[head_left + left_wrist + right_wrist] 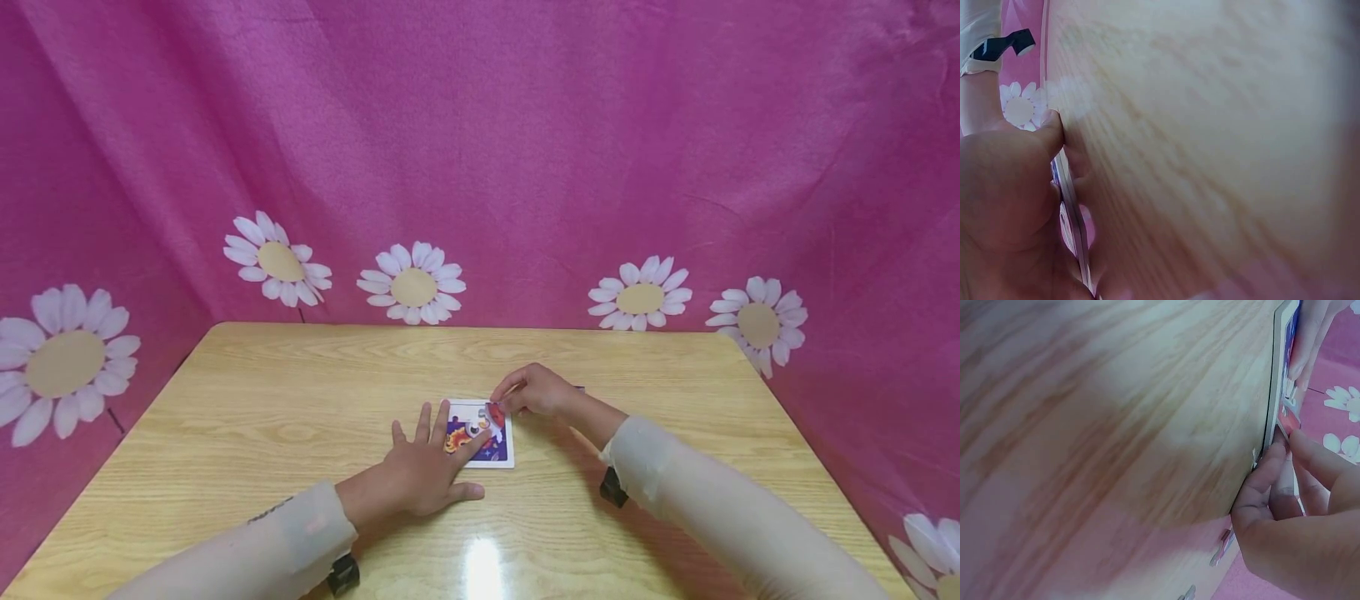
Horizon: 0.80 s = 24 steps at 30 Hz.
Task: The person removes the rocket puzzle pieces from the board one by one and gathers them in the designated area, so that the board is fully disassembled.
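Note:
A small jigsaw puzzle (501, 451) in a white-bordered board lies on the table, with purple, orange and white printed pieces along its lower part. My left hand (423, 473) is spread flat, its fingers reaching over the left side and middle of the board. At the upper right corner, my right hand (542, 390) pinches a red-printed puzzle piece (496, 414) between thumb and fingers. In the right wrist view that puzzle piece (1289, 420) tilts up from the board (1270, 400). Part of the picture is hidden under the left fingers.
Loose puzzle pieces (1223, 547) lie on the table beyond the right hand, mostly hidden from the head view. The wooden table (300, 392) has a far edge against a pink curtain (480, 167) printed with white daisies.

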Tool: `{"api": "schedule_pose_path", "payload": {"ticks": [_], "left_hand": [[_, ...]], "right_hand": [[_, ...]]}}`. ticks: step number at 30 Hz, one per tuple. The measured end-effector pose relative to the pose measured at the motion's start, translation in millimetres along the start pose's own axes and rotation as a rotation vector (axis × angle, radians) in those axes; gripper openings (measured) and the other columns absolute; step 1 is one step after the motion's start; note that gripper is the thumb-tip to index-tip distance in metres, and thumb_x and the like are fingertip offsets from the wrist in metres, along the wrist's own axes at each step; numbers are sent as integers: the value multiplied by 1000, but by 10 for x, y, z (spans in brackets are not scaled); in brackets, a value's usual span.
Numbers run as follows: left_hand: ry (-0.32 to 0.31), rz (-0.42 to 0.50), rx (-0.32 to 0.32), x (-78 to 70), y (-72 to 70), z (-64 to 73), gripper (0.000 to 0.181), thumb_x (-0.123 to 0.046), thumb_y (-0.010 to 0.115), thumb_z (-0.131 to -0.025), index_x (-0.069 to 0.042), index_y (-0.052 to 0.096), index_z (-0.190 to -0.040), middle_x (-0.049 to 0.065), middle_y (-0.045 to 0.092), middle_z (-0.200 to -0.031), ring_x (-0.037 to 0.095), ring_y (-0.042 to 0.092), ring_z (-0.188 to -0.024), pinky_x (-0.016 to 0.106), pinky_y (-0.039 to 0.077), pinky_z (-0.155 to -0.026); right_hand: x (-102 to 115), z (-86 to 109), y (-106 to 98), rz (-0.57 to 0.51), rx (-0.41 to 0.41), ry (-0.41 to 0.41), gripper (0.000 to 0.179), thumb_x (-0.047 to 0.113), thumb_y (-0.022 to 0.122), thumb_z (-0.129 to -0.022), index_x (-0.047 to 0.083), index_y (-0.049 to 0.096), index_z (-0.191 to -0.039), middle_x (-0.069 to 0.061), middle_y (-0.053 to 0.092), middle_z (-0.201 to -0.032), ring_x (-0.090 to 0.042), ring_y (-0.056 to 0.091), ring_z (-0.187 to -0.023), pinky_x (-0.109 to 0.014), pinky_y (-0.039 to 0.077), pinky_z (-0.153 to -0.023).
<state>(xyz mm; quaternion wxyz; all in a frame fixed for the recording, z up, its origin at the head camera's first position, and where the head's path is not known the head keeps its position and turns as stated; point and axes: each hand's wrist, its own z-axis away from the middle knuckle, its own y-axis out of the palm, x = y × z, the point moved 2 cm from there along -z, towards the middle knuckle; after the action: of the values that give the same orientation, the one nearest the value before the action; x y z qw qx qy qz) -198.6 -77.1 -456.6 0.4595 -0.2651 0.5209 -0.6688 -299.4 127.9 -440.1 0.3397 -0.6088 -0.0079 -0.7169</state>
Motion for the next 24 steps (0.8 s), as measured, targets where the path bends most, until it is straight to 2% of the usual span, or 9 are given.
{"api": "schedule_pose_path", "payload": {"ticks": [3,10,16,19,24], "left_hand": [[-2,1,0,-11,-9,5,80,-82,38,-93,-50,16,-163,25,0,-171,56,-1,-153,85,16,-107],[0,-2,-5,-34,-46,37,80,-81,40,-93,-49,16,-163,26,1,-171,57,1,-153,86,17,-106],[1,-1,-7,-38,-48,50,80,-80,40,-93,-49,16,-163,26,2,-171,56,1,-153,86,17,-106],[3,-4,-12,-36,-41,51,80,-80,40,-93,-49,16,-163,26,3,-171,56,2,-153,85,17,-106],[10,-9,-21,-27,-24,47,80,-80,39,-94,-49,15,-163,27,3,-170,56,2,-153,85,18,-106]], "right_hand": [[-1,13,-2,-5,-12,-12,17,-5,71,-90,-10,75,-105,-3,73,-78,-9,57,-66,-24,49,-61],[-38,24,-25,-44,-16,-36,20,-4,70,-91,-12,73,-109,-12,77,-87,-11,68,-75,-31,60,-74],[-69,57,-61,-152,-5,-24,21,-8,67,-93,-17,70,-112,-18,77,-92,-16,73,-78,-40,61,-84],[-83,81,-89,-166,-6,-16,21,-7,66,-94,-16,70,-112,-17,77,-92,-17,73,-79,-41,61,-85],[-122,109,-148,-124,-23,-15,19,-4,68,-94,-12,72,-111,-13,77,-90,-17,73,-81,-37,62,-83]]}}
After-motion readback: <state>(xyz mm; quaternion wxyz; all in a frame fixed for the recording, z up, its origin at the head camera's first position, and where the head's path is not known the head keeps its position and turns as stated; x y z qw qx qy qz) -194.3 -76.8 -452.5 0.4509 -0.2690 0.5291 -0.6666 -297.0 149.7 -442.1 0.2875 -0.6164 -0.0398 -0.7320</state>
